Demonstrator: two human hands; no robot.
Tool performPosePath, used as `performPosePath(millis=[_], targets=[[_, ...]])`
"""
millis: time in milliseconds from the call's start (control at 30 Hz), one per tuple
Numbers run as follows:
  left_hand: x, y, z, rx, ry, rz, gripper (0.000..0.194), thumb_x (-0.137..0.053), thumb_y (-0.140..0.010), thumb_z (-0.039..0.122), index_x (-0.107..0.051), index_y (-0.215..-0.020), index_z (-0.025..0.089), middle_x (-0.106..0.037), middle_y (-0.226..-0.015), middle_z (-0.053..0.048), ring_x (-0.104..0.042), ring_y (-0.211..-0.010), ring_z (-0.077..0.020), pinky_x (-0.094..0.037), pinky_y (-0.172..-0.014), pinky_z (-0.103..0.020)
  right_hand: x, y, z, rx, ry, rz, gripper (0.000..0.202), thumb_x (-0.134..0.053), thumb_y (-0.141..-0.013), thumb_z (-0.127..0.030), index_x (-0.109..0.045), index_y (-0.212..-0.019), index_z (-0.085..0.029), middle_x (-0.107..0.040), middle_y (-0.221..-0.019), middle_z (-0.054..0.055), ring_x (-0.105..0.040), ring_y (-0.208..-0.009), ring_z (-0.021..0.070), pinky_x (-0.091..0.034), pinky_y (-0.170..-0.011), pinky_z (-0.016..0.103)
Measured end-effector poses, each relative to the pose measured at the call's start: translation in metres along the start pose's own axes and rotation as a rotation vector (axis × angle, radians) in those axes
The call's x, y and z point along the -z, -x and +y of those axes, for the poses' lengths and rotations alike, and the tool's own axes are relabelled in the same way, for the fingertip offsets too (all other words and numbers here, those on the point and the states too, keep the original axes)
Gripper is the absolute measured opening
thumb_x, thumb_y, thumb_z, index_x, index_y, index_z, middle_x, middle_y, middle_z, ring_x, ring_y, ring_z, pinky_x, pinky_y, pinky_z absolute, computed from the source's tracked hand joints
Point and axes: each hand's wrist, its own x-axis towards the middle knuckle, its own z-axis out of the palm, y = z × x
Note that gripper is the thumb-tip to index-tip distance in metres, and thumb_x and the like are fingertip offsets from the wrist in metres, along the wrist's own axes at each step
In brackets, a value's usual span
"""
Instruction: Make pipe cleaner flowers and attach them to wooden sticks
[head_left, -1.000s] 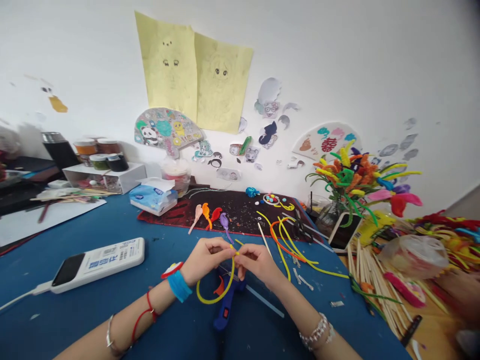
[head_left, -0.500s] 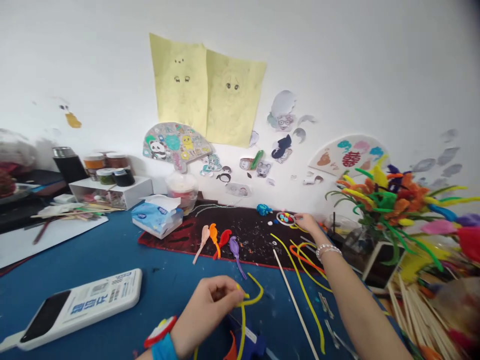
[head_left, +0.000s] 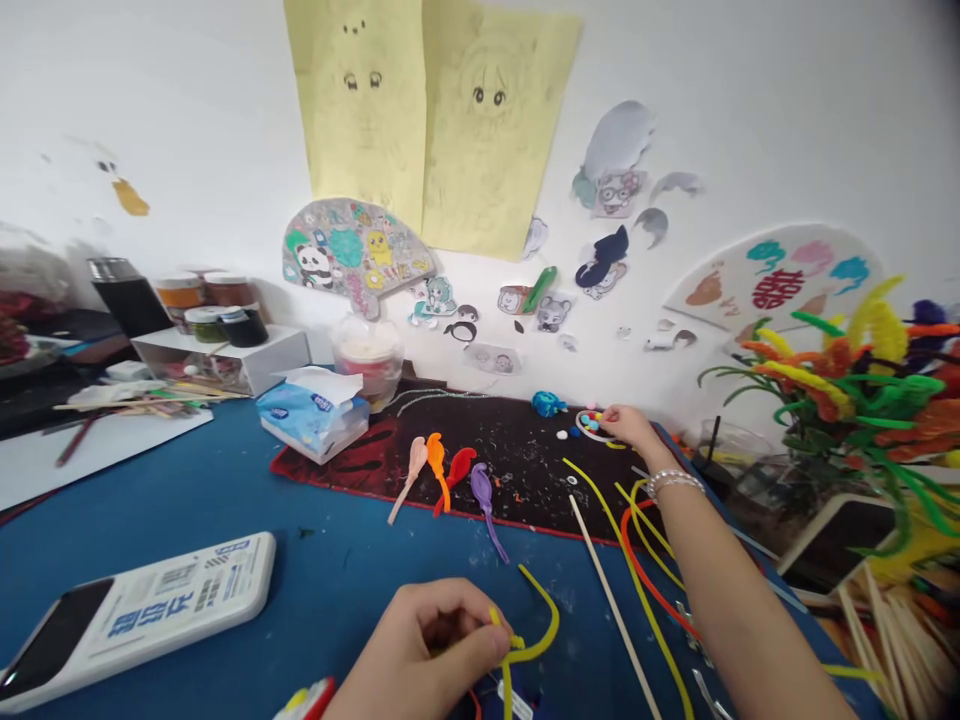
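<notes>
L hand, pinched closed, has yellow pipe cleaner short of dark mat, free end curving fwd; R hand, at mat's far R corner, nearer pompom dish, finger gap/hold can't tell.

Head-height view, forward and down

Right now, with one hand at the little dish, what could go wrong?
The right hand might tip the small dish and scatter its coloured balls. The right forearm could snag the loose orange pipe cleaner beside it. The left hand pinches the bent yellow pipe cleaner by fingertips, so it may slip.
</notes>
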Motion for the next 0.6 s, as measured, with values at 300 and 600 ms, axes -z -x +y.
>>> performPosePath(millis=[300,600], targets=[[-0.007,0.002,0.0,0.014,-0.012,-0.018,0.033,-0.063,-0.068,0.045,-0.06,-0.07,0.012,-0.045,-0.055,0.003,-0.034,-0.049,-0.0055,-0.026,-0.047,-0.019,0.009,0.011,-0.003,-0.127,-0.401,0.105,0.01,-0.058,-0.074,-0.017,-0.06,-0.081,-0.01,-0.064,-0.065,0.007,-0.063,-0.06,0.0139,-0.053,-0.057,0.022],[-0.001,-0.001,-0.004,-0.01,-0.072,0.076,0.034,-0.06,-0.069,0.047,-0.058,-0.074,0.013,-0.036,-0.049,0.006,-0.026,-0.039,-0.0035,-0.017,-0.036,-0.017,0.055,0.056,-0.053,-0.115,-0.574,0.061,0.026,-0.048,-0.084,-0.034,-0.058,-0.088,-0.01,-0.051,-0.05,-0.001,-0.046,-0.038,0.0058,-0.042,-0.039,0.016]])
